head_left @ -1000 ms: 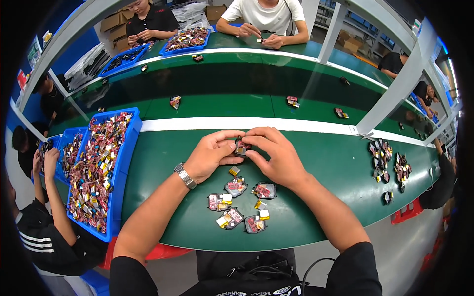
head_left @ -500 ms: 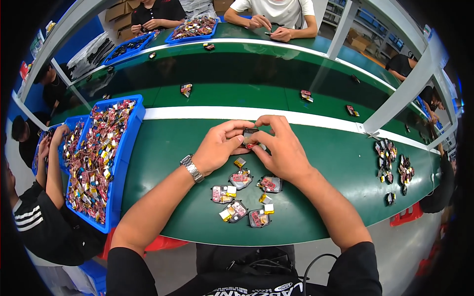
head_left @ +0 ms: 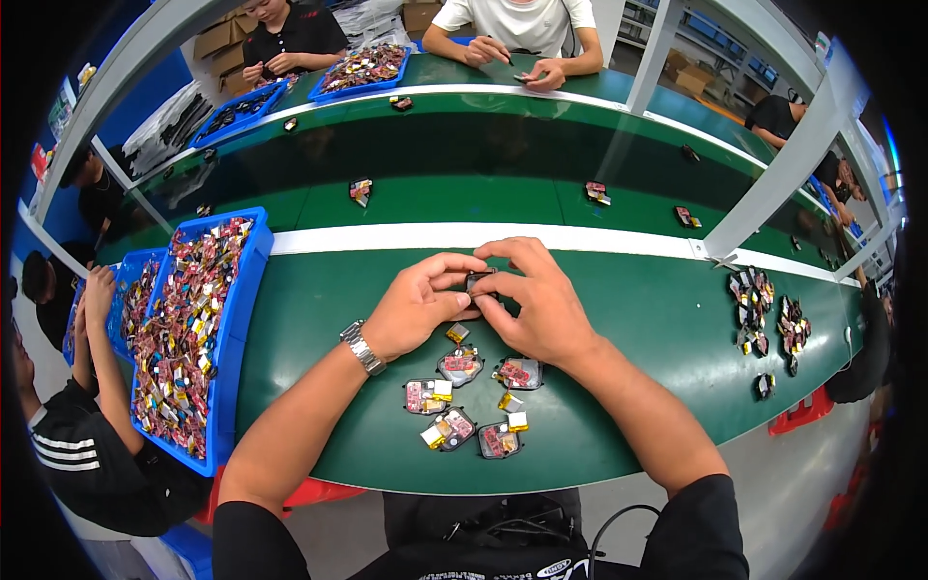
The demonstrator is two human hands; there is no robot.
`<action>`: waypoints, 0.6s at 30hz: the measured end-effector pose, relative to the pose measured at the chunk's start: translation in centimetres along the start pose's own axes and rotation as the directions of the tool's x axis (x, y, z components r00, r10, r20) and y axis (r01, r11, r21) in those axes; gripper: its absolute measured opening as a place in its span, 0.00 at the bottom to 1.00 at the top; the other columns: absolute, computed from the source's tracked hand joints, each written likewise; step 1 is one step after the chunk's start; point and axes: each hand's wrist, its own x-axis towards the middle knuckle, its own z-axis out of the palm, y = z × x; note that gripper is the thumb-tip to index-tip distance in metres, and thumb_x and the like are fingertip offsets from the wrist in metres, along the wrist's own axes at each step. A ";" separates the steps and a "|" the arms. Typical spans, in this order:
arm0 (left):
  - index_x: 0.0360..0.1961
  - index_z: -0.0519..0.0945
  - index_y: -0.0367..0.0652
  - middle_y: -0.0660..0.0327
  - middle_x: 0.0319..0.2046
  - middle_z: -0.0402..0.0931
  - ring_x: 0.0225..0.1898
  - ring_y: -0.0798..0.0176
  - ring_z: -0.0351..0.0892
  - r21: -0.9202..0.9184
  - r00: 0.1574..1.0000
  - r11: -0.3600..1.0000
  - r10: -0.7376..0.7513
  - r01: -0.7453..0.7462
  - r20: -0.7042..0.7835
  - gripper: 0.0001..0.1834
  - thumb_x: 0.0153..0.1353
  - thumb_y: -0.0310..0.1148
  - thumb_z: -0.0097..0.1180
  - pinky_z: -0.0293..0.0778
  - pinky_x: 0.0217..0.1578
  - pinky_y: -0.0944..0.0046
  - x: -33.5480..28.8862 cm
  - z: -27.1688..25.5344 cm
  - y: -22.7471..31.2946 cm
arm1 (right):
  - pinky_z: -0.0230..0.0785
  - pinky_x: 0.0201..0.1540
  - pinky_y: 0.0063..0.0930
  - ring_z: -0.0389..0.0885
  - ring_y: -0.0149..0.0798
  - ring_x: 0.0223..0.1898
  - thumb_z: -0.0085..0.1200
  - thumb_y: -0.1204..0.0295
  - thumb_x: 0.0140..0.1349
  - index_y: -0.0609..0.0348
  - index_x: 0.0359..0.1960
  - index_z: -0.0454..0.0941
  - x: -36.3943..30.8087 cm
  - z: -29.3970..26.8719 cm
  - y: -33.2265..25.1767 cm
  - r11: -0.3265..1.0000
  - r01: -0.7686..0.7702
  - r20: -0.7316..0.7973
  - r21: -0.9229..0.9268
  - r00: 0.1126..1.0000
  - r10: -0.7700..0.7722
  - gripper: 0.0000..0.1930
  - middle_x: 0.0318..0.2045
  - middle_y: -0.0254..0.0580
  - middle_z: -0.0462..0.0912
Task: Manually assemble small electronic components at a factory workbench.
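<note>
Over the green bench, both my hands meet at a small black plastic housing point(head_left: 478, 280), mostly covered by fingers. My left hand point(head_left: 411, 309) is closed on its left side, thumb along the near edge; a metal watch sits on that wrist. From the right, my right hand point(head_left: 543, 314) has thumb and fingers pressed on the same housing. What lies inside it is hidden. Just nearer to me are several open black housings with red circuit boards and silver-yellow battery cells, among them one housing point(head_left: 460, 365) and another point(head_left: 519, 373). A loose battery cell point(head_left: 457, 333) lies below my fingers.
At left stands a blue bin point(head_left: 253, 253) heaped with red boards and cells. Black housings are piled point(head_left: 751, 309) at the right. Beyond a white rail point(head_left: 406, 238), a green conveyor point(head_left: 464, 201) carries scattered units. A grey post point(head_left: 773, 179) rises at right. Co-workers sit around.
My right thumb and fingers have closed in over the housing, covering more of it. The whole view has shifted slightly; the loose pieces near me lie as before.
</note>
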 end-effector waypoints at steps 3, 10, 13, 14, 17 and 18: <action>0.58 0.68 0.36 0.54 0.55 0.72 0.54 0.64 0.76 -0.019 0.999 0.999 -0.033 0.033 0.020 0.20 0.65 0.20 0.48 0.78 0.54 0.63 0.1 -0.1 0.0 | 0.70 0.53 0.37 0.73 0.47 0.52 0.60 0.76 0.51 0.60 0.29 0.82 -0.1 -0.6 0.1 0.999 0.039 0.054 0.025 0.998 -0.041 0.03 0.48 0.41 0.77; 0.58 0.68 0.37 0.54 0.56 0.73 0.54 0.62 0.77 -0.033 0.999 0.998 -0.049 0.049 -0.011 0.19 0.67 0.23 0.48 0.79 0.54 0.62 -0.1 0.3 0.5 | 0.71 0.51 0.36 0.73 0.46 0.52 0.61 0.77 0.52 0.59 0.29 0.82 -0.7 0.0 -0.4 0.997 -0.041 -0.054 0.065 0.998 0.045 0.03 0.48 0.40 0.77; 0.58 0.68 0.37 0.54 0.55 0.73 0.54 0.63 0.77 -0.080 0.999 0.996 -0.038 0.038 -0.009 0.19 0.67 0.23 0.48 0.78 0.54 0.62 -0.1 0.1 0.0 | 0.72 0.49 0.35 0.74 0.45 0.51 0.61 0.77 0.51 0.59 0.29 0.82 -0.9 0.8 -0.2 0.993 -0.072 -0.113 0.093 0.990 0.082 0.03 0.46 0.39 0.78; 0.58 0.68 0.37 0.55 0.55 0.74 0.54 0.63 0.77 -0.071 0.999 0.997 -0.039 0.039 -0.009 0.18 0.67 0.24 0.48 0.79 0.54 0.61 0.0 0.0 0.0 | 0.72 0.48 0.35 0.75 0.45 0.50 0.61 0.77 0.51 0.59 0.29 0.82 -0.9 0.9 -0.4 0.990 -0.082 -0.129 0.117 0.987 0.097 0.03 0.45 0.39 0.79; 0.58 0.68 0.37 0.54 0.54 0.74 0.53 0.63 0.78 -0.086 0.999 0.995 -0.048 0.047 -0.011 0.18 0.67 0.24 0.49 0.79 0.53 0.61 0.0 0.1 0.1 | 0.72 0.48 0.34 0.75 0.45 0.50 0.61 0.77 0.51 0.59 0.29 0.82 -1.0 0.9 -0.6 0.991 -0.091 -0.138 0.101 0.985 0.105 0.03 0.46 0.40 0.79; 0.58 0.68 0.37 0.54 0.54 0.74 0.53 0.63 0.78 -0.082 0.999 0.996 -0.045 0.044 -0.009 0.18 0.67 0.24 0.49 0.79 0.53 0.61 0.0 0.1 0.2 | 0.71 0.50 0.35 0.74 0.46 0.51 0.61 0.77 0.51 0.60 0.30 0.83 -1.1 1.0 -0.7 0.987 -0.111 -0.109 0.114 0.986 0.124 0.04 0.47 0.42 0.78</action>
